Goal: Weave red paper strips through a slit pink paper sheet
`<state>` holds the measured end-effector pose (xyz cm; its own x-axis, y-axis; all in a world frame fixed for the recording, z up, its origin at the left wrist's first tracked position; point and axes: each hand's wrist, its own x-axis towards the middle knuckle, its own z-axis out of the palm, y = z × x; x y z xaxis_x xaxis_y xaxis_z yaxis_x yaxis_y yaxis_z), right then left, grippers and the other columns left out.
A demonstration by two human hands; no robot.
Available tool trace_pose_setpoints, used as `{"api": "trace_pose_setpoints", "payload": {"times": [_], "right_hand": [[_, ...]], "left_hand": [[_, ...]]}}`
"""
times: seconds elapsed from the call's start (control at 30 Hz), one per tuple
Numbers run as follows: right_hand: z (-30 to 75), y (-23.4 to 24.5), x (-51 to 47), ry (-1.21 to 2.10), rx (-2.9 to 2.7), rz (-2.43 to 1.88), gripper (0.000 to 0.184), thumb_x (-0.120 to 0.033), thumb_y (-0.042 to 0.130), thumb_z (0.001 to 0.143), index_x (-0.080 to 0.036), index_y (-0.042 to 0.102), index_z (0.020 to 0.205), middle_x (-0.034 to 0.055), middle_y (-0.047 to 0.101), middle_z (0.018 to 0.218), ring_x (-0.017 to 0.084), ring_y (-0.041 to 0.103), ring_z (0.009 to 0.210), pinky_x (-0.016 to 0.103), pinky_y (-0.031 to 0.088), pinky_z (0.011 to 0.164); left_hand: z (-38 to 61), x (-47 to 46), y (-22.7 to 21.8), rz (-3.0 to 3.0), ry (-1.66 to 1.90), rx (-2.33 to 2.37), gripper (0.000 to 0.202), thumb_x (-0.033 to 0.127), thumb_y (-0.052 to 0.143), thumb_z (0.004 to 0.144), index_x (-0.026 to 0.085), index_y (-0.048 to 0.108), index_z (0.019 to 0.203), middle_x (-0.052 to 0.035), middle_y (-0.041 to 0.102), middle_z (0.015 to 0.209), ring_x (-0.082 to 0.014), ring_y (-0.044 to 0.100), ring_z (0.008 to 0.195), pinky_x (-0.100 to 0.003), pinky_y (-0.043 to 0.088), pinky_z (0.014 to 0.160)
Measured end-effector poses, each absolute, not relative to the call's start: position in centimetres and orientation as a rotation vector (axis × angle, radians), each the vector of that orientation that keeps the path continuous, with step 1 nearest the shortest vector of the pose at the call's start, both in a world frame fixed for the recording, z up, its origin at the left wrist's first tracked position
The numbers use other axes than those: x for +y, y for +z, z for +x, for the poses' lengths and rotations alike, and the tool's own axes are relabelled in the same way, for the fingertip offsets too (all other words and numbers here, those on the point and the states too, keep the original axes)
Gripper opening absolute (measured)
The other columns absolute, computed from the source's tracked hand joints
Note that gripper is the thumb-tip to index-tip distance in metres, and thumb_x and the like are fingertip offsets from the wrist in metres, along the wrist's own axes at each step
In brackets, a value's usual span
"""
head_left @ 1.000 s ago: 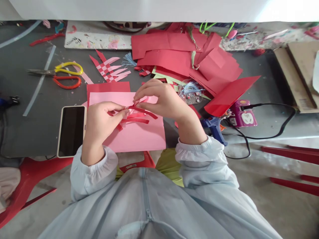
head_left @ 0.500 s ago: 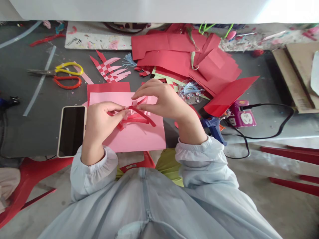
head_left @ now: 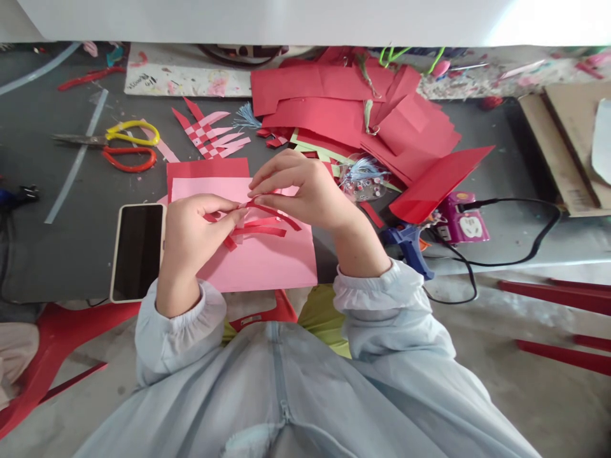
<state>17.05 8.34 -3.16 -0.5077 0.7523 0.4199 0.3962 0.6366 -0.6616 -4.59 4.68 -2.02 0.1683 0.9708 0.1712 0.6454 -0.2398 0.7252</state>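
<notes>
Red and pink paper strips (head_left: 267, 230), partly woven together, are held just above a pink sheet of paper (head_left: 267, 270). My left hand (head_left: 198, 232) pinches the left end of the strips between thumb and fingers. From the right, my right hand (head_left: 303, 191) closes its thumb and fingertips on the strips near their upper side; which strip it grips is partly hidden. Loose red strip ends stick out to the right under that hand. Behind the pink sheet lies a red sheet (head_left: 207, 167). A finished-looking red and pink checkered weave (head_left: 207, 135) rests farther back.
Scissors (head_left: 128, 145) with yellow and red handles lie left, above a phone (head_left: 138, 251). Red paper (head_left: 324, 117) is heaped at the back, near blue tassels (head_left: 365, 169). A blue glue gun (head_left: 409, 245), a purple power socket (head_left: 463, 219) and cardboard (head_left: 563, 152) stand right.
My right hand has shifted slightly left, and its fingers have closed down on the strips. A red strip's free end has risen a little. My left hand keeps its pinch.
</notes>
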Motion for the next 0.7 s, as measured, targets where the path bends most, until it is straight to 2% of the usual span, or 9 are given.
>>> {"api": "trace_pose_setpoints", "payload": {"times": [0.2, 0.37, 0.53, 0.7], "right_hand": [[17.0, -2.3, 8.0, 0.545, -2.287, -0.894, 0.025, -0.026, 0.054, 0.098, -0.024, 0.079, 0.097, 0.0070, 0.074, 0.108, 0.024, 0.061, 0.103, 0.046, 0.047, 0.095], [16.6, -1.5, 7.8, 0.488, -2.384, -0.914, 0.028, -0.020, 0.052, 0.097, -0.021, 0.080, 0.096, 0.0098, 0.073, 0.110, 0.026, 0.058, 0.106, 0.047, 0.047, 0.093], [16.6, -0.7, 8.1, 0.523, -2.425, -0.929, 0.023, -0.021, 0.056, 0.094, -0.018, 0.079, 0.096, 0.0109, 0.074, 0.107, 0.026, 0.060, 0.103, 0.043, 0.049, 0.089], [17.2, -0.2, 8.2, 0.566, -2.357, -0.966, 0.015, -0.026, 0.064, 0.092, -0.020, 0.077, 0.095, 0.0083, 0.075, 0.102, 0.023, 0.065, 0.096, 0.041, 0.050, 0.089]], "left_hand": [[-4.8, 4.5, -2.1, 1.966, 0.907, 1.517, 0.009, 0.036, 0.074, 0.085, 0.030, 0.079, 0.080, 0.0048, 0.080, 0.083, -0.0153, 0.075, 0.078, -0.025, 0.057, 0.071], [-4.9, 4.6, -2.5, 2.024, 1.047, 1.466, 0.006, 0.035, 0.079, 0.082, 0.030, 0.079, 0.078, 0.0050, 0.080, 0.081, -0.0146, 0.075, 0.074, -0.024, 0.057, 0.069], [-4.9, 4.7, -2.5, 2.080, 1.083, 1.409, 0.001, 0.030, 0.078, 0.082, 0.030, 0.079, 0.083, 0.0039, 0.080, 0.084, -0.0151, 0.075, 0.077, -0.025, 0.058, 0.073], [-5.0, 4.6, -2.4, 2.064, 1.089, 1.404, 0.003, 0.028, 0.078, 0.082, 0.030, 0.079, 0.083, 0.0044, 0.080, 0.084, -0.0142, 0.074, 0.077, -0.024, 0.058, 0.074]]}}
